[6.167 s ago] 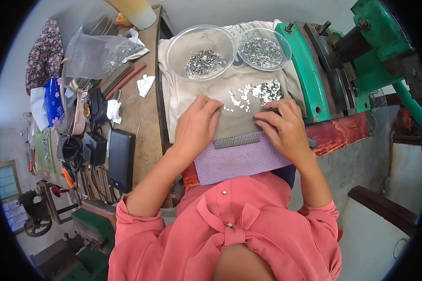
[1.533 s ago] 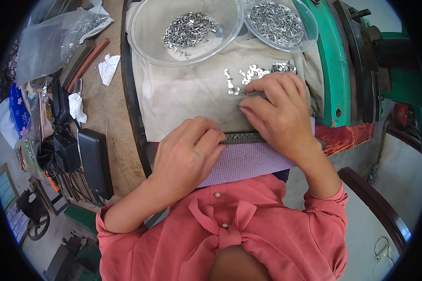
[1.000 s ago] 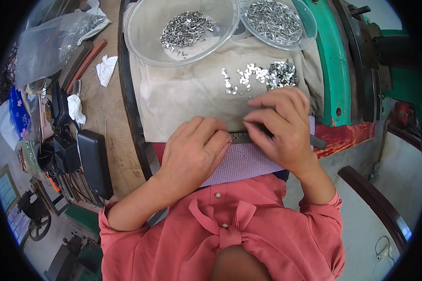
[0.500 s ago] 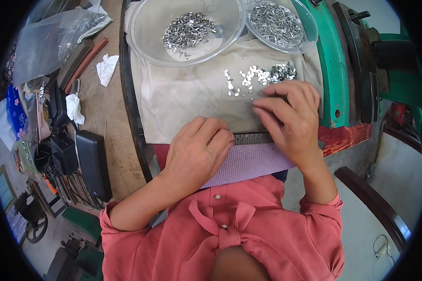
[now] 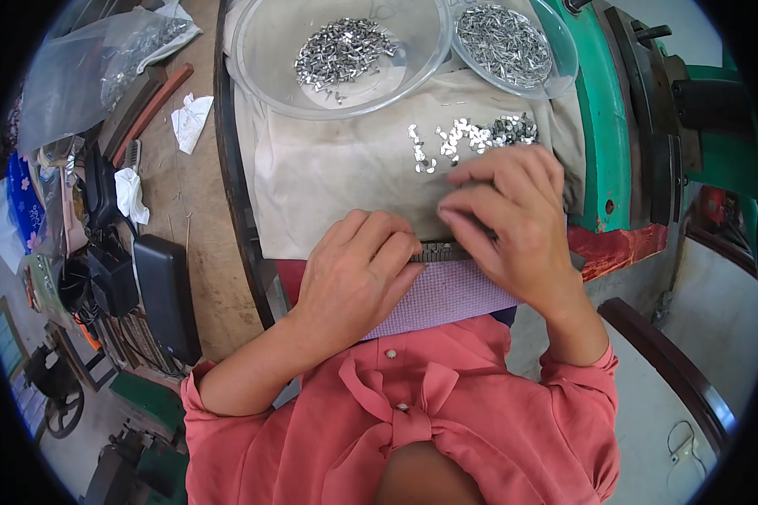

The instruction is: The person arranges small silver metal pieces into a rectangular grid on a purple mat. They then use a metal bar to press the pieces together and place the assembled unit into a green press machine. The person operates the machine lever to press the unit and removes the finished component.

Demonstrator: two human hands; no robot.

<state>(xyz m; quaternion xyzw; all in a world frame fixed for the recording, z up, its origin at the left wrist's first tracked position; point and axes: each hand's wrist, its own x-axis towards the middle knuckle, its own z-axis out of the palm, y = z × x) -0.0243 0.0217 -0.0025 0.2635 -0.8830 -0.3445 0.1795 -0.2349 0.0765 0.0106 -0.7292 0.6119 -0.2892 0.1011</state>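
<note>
A narrow dark metal strip with a row of close-set notches or pieces point(image 5: 444, 252) lies along the near edge of the cloth, partly covered by both hands. My left hand point(image 5: 354, 273) is closed round its left part, with thumb and fingertips at the strip. Just above the strip, my right hand point(image 5: 514, 223) is curled, thumb and forefinger drawn together in a pinch. Anything between those fingertips is too small to make out. Beyond the right hand lies a scatter of small flat shiny metal pieces point(image 5: 459, 135), bunched into a darker heap point(image 5: 516, 129) at its right end.
Two clear plastic tubs stand at the back: a wide one point(image 5: 253, 80) with short metal pins, a smaller one point(image 5: 573, 59) with thin pins. A green machine point(image 5: 605, 143) borders the right. Left, a wooden bench point(image 5: 215, 278) carries a black case point(image 5: 167, 295). Purple mesh cloth point(image 5: 446, 295) hangs in front.
My right hand has moved slightly left and down, from beside the flat metal pieces toward the strip. My left hand stays at the strip. The tubs and loose pieces appear shifted slightly right.
</note>
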